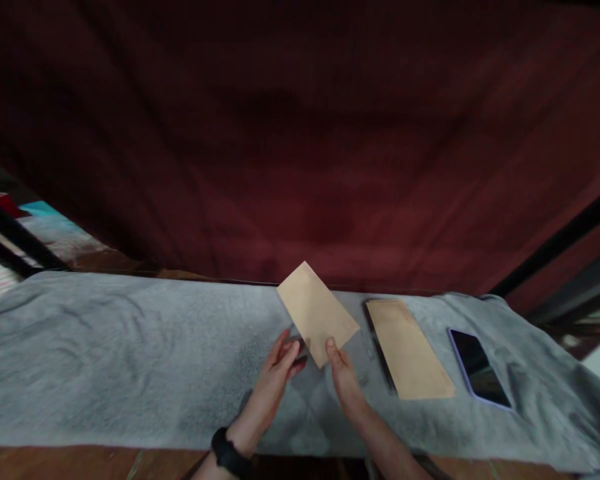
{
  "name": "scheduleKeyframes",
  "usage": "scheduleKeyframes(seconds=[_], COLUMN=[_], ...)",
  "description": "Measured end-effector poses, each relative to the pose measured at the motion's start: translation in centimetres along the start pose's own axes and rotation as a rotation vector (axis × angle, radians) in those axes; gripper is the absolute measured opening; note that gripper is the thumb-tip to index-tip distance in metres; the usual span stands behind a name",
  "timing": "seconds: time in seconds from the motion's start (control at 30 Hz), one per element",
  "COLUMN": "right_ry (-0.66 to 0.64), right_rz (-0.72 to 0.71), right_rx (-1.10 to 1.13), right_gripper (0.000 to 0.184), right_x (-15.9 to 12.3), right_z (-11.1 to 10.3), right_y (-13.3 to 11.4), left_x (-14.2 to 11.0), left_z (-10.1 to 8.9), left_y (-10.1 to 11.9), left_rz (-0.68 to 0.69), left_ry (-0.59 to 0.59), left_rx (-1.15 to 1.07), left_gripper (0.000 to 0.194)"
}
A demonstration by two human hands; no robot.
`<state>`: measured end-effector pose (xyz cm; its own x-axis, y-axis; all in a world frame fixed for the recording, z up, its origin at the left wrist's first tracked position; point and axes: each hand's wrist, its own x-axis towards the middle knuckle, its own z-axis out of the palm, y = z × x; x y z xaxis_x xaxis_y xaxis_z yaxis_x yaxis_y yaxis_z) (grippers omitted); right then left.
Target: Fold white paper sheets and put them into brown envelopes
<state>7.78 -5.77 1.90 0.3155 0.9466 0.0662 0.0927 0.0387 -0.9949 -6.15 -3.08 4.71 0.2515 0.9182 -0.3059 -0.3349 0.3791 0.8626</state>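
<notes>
A tan paper envelope [316,310] is tilted above the grey cloth, pinched near its lower corner by my right hand [347,380], with the thumb on top. My left hand [275,373], a black band on its wrist, is just left of the envelope's lower edge. Its fingers are apart and curved, and nothing shows in them. To the right of my right hand lies a stack of similar tan envelopes [413,353], with a dark edge showing along its left side.
A phone [481,370] with a lilac case lies right of the stack. Grey cloth [130,353] covers the surface. A dark red curtain [300,167] hangs along the far edge, with black bars [17,233] at left and right.
</notes>
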Motion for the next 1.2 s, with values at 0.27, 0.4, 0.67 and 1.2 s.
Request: scheduleKeyframes(seconds=[0.27, 0.4, 0.67, 1.2], right_ry=[-0.031, 0.112, -0.402, -0.824], right_rz=[0.044, -0.034, -0.495, -0.539], right_rx=[0.068, -0.232, -0.956, -0.675], right_gripper=[0.067, 0.068, 0.058, 0.050], right_x=[-1.0, 0.3, -3.2, -4.1], right_z=[0.9, -1.5, -1.2, -2.4], right_y=[2.8, 4.9, 2.7, -1.1], left_x=[0.5, 0.8, 0.9, 4.7], left_z=[-1.4, -2.9, -5.4, -3.7], left_y=[-1.4, -1.8, -4.0, -3.3], left_rz=[-0.074, -0.033, 0.353, 0.664], left_ry=[-0.066, -0.032, 0.004, -0.376], left_rx=[0.146, 0.321, 1.045, 1.750], left_gripper=[0.081, 0.104, 0.071, 0.055])
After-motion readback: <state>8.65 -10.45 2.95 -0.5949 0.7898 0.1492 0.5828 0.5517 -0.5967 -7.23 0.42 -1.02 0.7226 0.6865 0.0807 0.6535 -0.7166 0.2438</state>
